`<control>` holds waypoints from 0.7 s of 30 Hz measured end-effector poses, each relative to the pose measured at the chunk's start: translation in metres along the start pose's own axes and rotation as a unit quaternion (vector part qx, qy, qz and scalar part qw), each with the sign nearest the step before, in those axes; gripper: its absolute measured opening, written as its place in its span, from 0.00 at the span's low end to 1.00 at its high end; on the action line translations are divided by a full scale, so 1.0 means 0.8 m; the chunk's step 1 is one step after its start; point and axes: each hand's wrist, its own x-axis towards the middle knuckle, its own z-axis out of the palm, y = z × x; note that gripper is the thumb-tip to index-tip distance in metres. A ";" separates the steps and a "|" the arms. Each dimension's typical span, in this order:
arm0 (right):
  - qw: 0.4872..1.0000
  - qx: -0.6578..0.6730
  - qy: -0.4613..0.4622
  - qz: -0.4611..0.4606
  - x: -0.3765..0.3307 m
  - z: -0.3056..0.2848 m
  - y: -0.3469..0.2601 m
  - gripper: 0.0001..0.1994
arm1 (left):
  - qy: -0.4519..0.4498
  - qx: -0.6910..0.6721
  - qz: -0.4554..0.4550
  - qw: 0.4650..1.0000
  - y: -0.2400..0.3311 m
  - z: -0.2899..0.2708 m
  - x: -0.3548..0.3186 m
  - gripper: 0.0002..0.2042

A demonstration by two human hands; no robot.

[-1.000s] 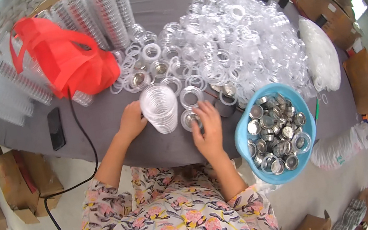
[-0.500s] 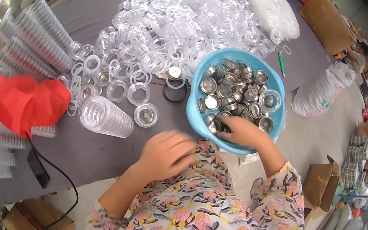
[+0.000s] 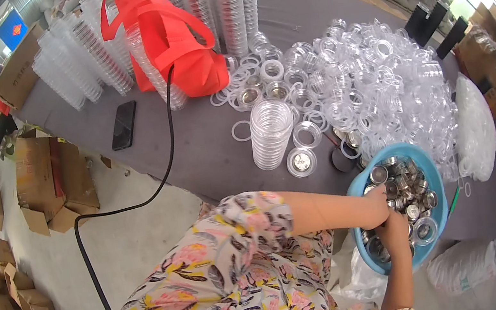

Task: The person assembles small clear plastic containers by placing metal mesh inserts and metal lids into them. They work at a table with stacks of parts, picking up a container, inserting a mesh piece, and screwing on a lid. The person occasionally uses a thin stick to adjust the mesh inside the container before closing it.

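Here in the head view, the left hand (image 3: 372, 209) and the right hand (image 3: 393, 230) meet over the blue bowl (image 3: 421, 161) at near right, gripping or not I can't tell, metal tins (image 3: 403, 185) heaped inside, a clear ring stack (image 3: 272, 135) standing farther left.

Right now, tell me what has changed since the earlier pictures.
The left hand moved from beside the stack of clear pieces rightward to the blue basin, joining the right hand, which came from the round piece near the stack. Whether either grips anything is hidden. The stack, phone and red bag stayed put.
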 end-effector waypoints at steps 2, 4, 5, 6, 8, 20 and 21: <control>1.000 -0.012 -0.010 -0.022 0.000 -0.013 -0.010 0.16 | 0.100 -0.145 -0.042 0.983 -0.009 -0.026 -0.039 0.09; 0.999 -0.036 -0.017 -0.037 0.001 -0.014 -0.020 0.13 | 0.222 -0.270 -0.047 0.936 -0.015 -0.036 -0.082 0.08; 0.997 -0.060 -0.021 -0.042 0.001 -0.010 -0.020 0.11 | 0.296 -0.326 -0.031 0.897 -0.015 -0.037 -0.103 0.08; 0.995 -0.084 -0.022 -0.042 0.001 -0.009 -0.018 0.09 | 0.359 -0.322 -0.018 0.876 -0.016 -0.040 -0.126 0.07; 0.999 0.031 0.012 -0.008 -0.001 -0.024 -0.021 0.08 | 0.478 -0.307 -0.014 0.823 -0.026 -0.052 -0.184 0.06; 0.752 0.618 0.224 -0.045 0.008 -0.055 -0.214 0.08 | 0.359 -0.009 -0.293 0.886 -0.104 -0.069 -0.355 0.07; 0.729 0.650 0.208 -0.058 0.016 -0.052 -0.237 0.09 | 0.340 -0.014 -0.299 0.892 -0.103 -0.072 -0.358 0.08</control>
